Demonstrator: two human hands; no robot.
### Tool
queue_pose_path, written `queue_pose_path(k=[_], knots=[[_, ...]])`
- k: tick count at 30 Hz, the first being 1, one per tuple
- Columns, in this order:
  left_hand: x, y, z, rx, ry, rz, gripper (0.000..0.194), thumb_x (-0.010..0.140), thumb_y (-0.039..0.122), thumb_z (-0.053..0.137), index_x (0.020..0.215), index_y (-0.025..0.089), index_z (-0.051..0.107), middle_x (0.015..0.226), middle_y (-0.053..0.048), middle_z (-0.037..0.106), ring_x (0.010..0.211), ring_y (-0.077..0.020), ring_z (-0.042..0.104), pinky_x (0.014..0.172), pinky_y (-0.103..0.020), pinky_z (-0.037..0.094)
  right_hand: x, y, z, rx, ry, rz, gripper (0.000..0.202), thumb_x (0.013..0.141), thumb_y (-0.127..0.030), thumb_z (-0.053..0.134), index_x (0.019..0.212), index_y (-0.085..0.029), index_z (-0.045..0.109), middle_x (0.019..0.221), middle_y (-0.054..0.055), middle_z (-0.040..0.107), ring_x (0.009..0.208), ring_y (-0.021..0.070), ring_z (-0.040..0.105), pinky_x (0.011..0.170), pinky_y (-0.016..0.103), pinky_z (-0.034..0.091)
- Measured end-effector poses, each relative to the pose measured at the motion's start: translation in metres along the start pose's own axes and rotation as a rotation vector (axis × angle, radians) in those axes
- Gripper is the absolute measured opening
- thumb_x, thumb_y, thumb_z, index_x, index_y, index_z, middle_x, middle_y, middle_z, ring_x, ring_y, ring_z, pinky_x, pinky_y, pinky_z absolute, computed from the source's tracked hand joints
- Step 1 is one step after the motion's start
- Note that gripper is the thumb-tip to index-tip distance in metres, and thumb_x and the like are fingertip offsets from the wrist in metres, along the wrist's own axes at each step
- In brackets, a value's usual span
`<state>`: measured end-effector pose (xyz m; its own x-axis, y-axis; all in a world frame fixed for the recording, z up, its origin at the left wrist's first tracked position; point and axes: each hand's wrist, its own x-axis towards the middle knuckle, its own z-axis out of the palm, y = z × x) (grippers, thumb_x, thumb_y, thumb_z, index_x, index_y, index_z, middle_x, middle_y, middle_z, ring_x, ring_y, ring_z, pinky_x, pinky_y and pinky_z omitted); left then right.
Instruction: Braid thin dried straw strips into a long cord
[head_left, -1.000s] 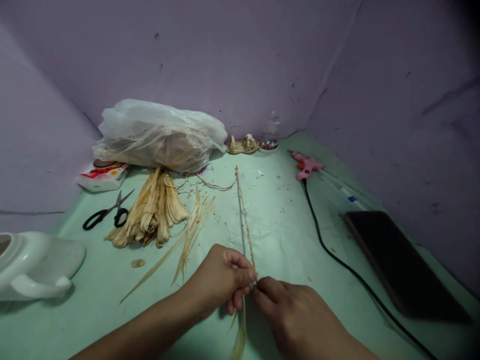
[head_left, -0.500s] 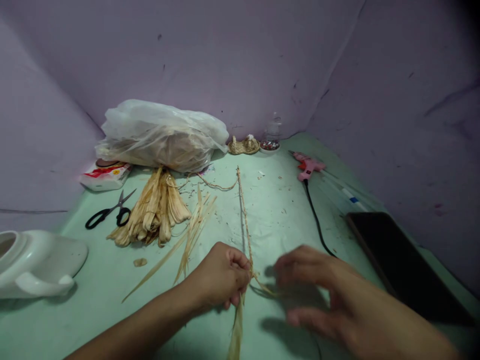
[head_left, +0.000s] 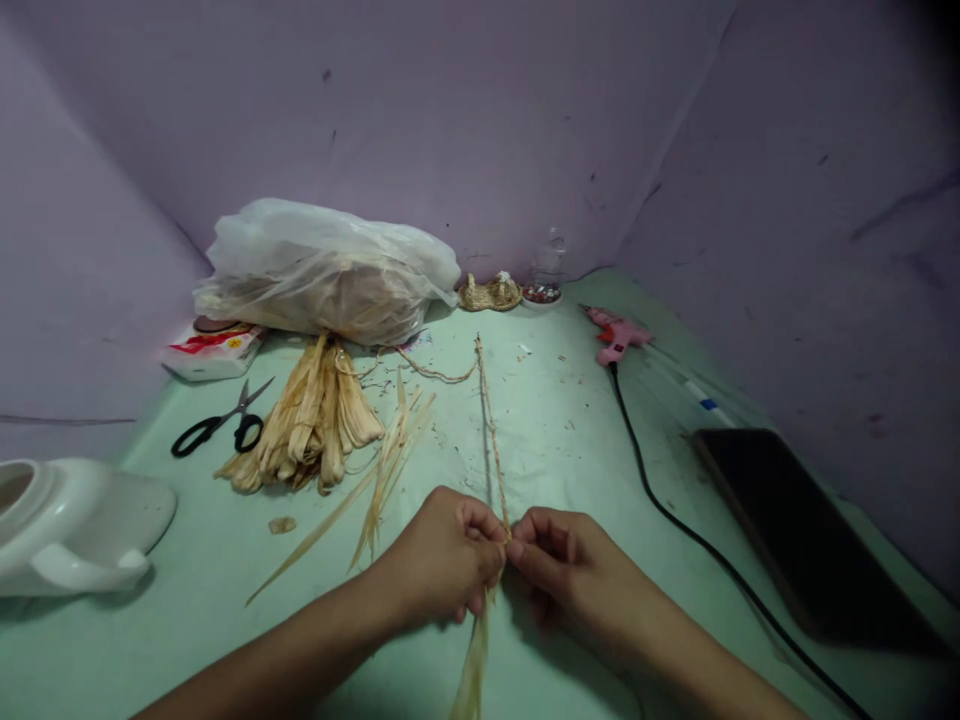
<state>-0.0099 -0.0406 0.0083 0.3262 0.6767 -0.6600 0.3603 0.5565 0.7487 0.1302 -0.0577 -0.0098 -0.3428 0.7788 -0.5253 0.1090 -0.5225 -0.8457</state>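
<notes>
Straw-coloured twisted cord runs away from the hands across the green table, its near end pinched between the left hand's thumb and fingers. The right hand pinches the cord just beside them. Loose fibre strands hang below the left hand. Beyond it, to the left, lie thin split strips, a tied bundle of dried husks and black-handled scissors.

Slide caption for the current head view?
Both hands pinch a twisted fiber cord above the green tabletop.
</notes>
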Motion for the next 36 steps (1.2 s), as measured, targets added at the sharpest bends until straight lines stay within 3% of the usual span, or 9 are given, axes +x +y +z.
queue_pose_path(k=[3,8,19,22,25,27,31,36], knots=[[-0.002,0.001,0.0,0.019,-0.005,0.01,0.005,0.059,0.014,0.047,0.062,0.014,0.051,0.035,0.007,0.043,0.025,-0.0046,0.034,0.026,-0.015,0.028,0.0,0.002,-0.003,-0.013,0.043,-0.002,0.028,0.065,-0.04,0.059,0.06,-0.016,0.044,0.038,-0.007,0.041,0.03,0.0048,0.036,0.031,0.017,0.029],[-0.004,0.003,0.0,0.041,0.016,0.007,0.003,0.06,0.015,0.048,0.062,0.014,0.05,0.034,0.008,0.042,0.024,-0.0048,0.034,0.026,-0.015,0.028,0.001,-0.002,-0.005,0.044,0.071,-0.009,0.028,0.062,-0.039,0.062,0.061,-0.015,0.047,0.039,-0.006,0.043,0.031,0.0056,0.039,0.032,0.018,0.032],[0.0,0.001,-0.008,-0.045,-0.092,0.049,0.008,0.064,0.02,0.051,0.066,0.012,0.052,0.041,0.003,0.05,0.031,-0.0082,0.043,0.033,-0.02,0.036,0.001,-0.005,-0.005,0.165,-0.028,0.029,0.028,0.06,-0.037,0.065,0.061,-0.014,0.048,0.043,-0.007,0.043,0.033,0.0051,0.041,0.033,0.019,0.034],[0.0,-0.001,-0.01,0.059,-0.015,0.068,0.016,0.066,0.028,0.051,0.068,0.012,0.056,0.039,0.004,0.047,0.03,-0.007,0.038,0.033,-0.018,0.03,0.001,-0.004,-0.005,0.162,-0.035,0.02,0.026,0.061,-0.034,0.065,0.06,-0.014,0.047,0.042,-0.007,0.042,0.033,0.005,0.041,0.033,0.018,0.034],[-0.002,0.001,-0.011,0.184,0.112,0.232,0.019,0.065,0.028,0.053,0.062,0.011,0.061,0.044,0.003,0.047,0.042,-0.0068,0.042,0.043,-0.018,0.031,0.001,-0.005,-0.006,0.169,-0.035,0.019,0.025,0.06,-0.033,0.065,0.061,-0.014,0.047,0.042,-0.007,0.042,0.033,0.0051,0.041,0.033,0.018,0.034],[-0.002,0.002,-0.011,0.184,0.123,0.271,0.019,0.065,0.025,0.053,0.059,0.01,0.062,0.048,0.002,0.048,0.046,-0.0064,0.042,0.045,-0.018,0.03,0.001,-0.004,-0.006,0.175,-0.041,0.018,0.025,0.061,-0.033,0.065,0.062,-0.014,0.048,0.043,-0.007,0.044,0.033,0.005,0.042,0.033,0.018,0.035],[-0.002,0.004,-0.008,-0.007,0.077,0.056,0.018,0.063,0.025,0.054,0.07,0.009,0.061,0.039,0.005,0.042,0.032,-0.0046,0.031,0.035,-0.019,0.021,0.002,-0.003,-0.006,0.175,-0.042,0.015,0.027,0.06,-0.034,0.065,0.062,-0.014,0.048,0.043,-0.006,0.045,0.033,0.005,0.042,0.034,0.019,0.036],[-0.002,0.004,-0.006,0.026,0.082,-0.004,0.017,0.063,0.023,0.054,0.072,0.01,0.06,0.035,0.006,0.04,0.03,-0.0058,0.032,0.033,-0.019,0.022,0.001,-0.002,-0.007,0.189,-0.058,0.002,0.029,0.059,-0.036,0.067,0.061,-0.014,0.048,0.042,-0.007,0.044,0.033,0.0052,0.042,0.033,0.018,0.035]])
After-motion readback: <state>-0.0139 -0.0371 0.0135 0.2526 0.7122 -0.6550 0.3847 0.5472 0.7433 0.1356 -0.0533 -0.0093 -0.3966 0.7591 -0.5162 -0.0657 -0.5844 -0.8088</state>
